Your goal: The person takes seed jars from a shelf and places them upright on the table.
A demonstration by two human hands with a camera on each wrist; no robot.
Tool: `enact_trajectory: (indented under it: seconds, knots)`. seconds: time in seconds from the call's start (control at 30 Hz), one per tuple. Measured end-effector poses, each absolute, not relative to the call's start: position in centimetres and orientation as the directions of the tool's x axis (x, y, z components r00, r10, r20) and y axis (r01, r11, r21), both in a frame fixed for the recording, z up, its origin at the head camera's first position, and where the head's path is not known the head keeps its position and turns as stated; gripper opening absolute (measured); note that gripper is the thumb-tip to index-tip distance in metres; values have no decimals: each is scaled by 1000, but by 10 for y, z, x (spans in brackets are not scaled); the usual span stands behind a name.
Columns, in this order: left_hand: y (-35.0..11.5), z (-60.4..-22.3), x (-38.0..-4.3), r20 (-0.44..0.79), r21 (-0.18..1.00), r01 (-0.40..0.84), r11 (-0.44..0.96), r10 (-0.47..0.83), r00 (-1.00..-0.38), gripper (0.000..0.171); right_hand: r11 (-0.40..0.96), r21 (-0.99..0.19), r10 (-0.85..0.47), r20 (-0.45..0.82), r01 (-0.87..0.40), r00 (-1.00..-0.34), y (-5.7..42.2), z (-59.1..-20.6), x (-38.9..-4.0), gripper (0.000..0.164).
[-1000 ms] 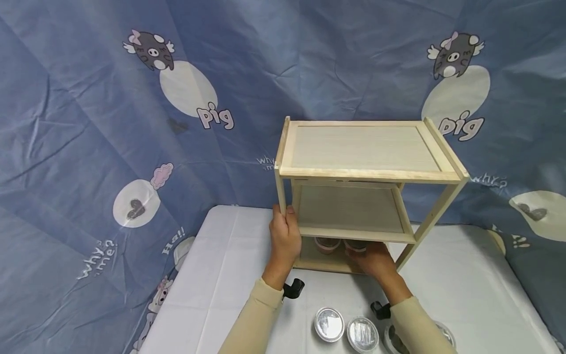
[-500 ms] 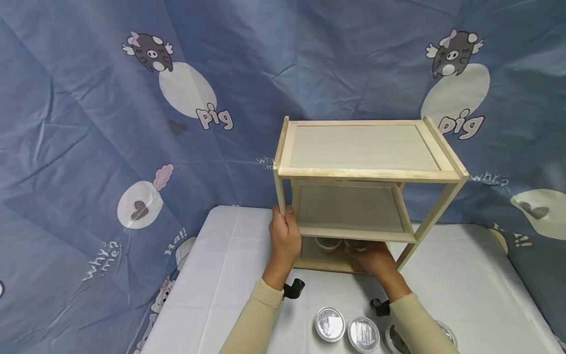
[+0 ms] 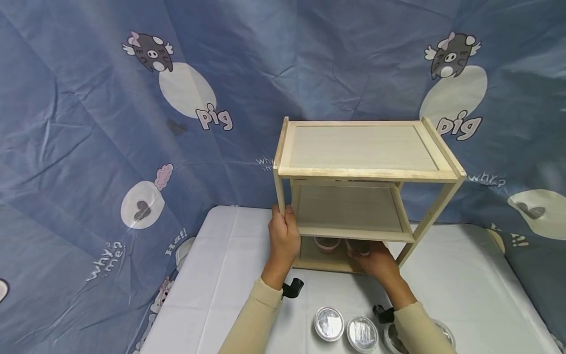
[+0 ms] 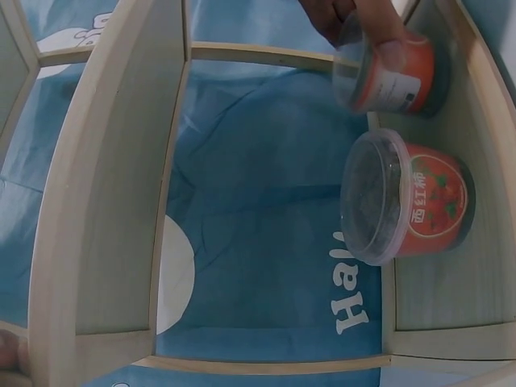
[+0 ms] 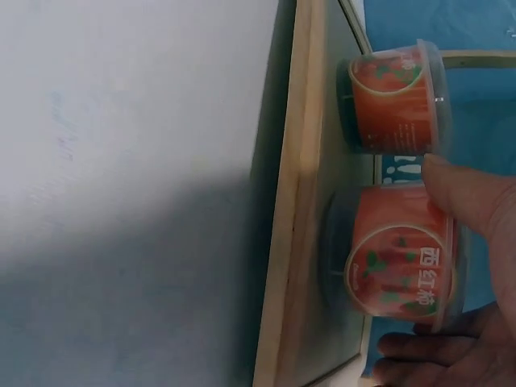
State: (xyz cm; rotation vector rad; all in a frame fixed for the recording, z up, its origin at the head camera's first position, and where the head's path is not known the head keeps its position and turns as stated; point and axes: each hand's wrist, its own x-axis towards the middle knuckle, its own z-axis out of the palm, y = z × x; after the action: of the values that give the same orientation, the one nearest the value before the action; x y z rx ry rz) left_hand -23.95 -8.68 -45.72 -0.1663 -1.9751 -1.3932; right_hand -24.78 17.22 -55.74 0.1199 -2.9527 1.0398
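A small three-tier wooden shelf (image 3: 360,175) stands on the white-covered table. My left hand (image 3: 284,235) grips its left front post, fingers curled round the wood. At the bottom tier, my right hand (image 3: 375,258) holds a clear plastic cup with a red label (image 5: 399,262), thumb on one side and fingers on the other. Beside it, to the left, another cup with a red tomato label (image 4: 431,197) stands on the bottom board. From the head view the middle board hides part of both cups.
Two round tubs with clear lids (image 3: 329,324) (image 3: 362,334) stand on the table in front of the shelf. More round tubs (image 3: 392,339) lie partly under the right sleeve. A blue printed cloth (image 3: 247,73) hangs behind the shelf.
My right hand has shifted very slightly to the right with the cup, whose rim shows at a slightly different angle. My left hand stays on the post.
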Motion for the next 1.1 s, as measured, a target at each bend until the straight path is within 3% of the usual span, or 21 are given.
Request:
enact_trajectory:
  seconds: [0.57, 1.1]
  knots:
    - [-87, -456, -238, 583, 791, 459, 406, -271, -766, 24, 771, -625, -87, 87, -123, -992, 168, -547, -228, 96]
    - [-88, -458, -237, 584, 791, 463, 401, -268, -766, 25, 773, -616, -91, 130, -152, -987, 160, -538, -212, 78]
